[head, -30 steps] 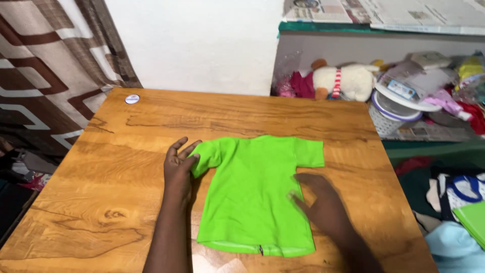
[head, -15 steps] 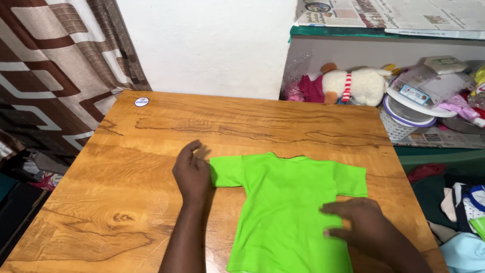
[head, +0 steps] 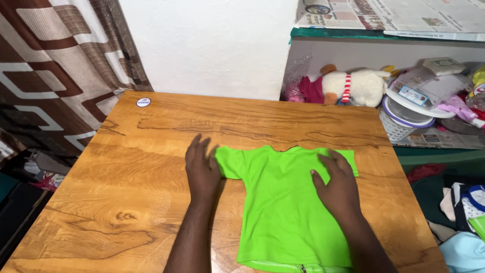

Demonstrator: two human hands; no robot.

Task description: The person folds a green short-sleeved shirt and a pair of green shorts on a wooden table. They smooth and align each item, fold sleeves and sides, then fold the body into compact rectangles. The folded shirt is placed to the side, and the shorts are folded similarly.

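A: Reporting position of the green T-shirt [head: 288,202]?

B: Lying flat on the wooden table [head: 126,177], near the front edge, neck pointing toward the white wall [head: 212,45], 2 short sleeves spread sideways.

A: Confirming status of the left hand [head: 202,167]?

B: Resting palm down, fingers extended and unclenched, pressing the edge of the left sleeve against the tabletop. Gripping nothing.

A: And the right hand [head: 336,182]?

B: Lying flat on the right shoulder and sleeve area, fingers spread, likewise gripping nothing.

A: Listing surroundings?

B: Hanging at left, a brown patterned curtain [head: 55,65]. Sitting at the far left corner of the table, 1 small round sticker [head: 143,102]. Occupying the shelf at right: a plush toy [head: 356,86], a white basket [head: 404,119], newspapers [head: 394,15] above.
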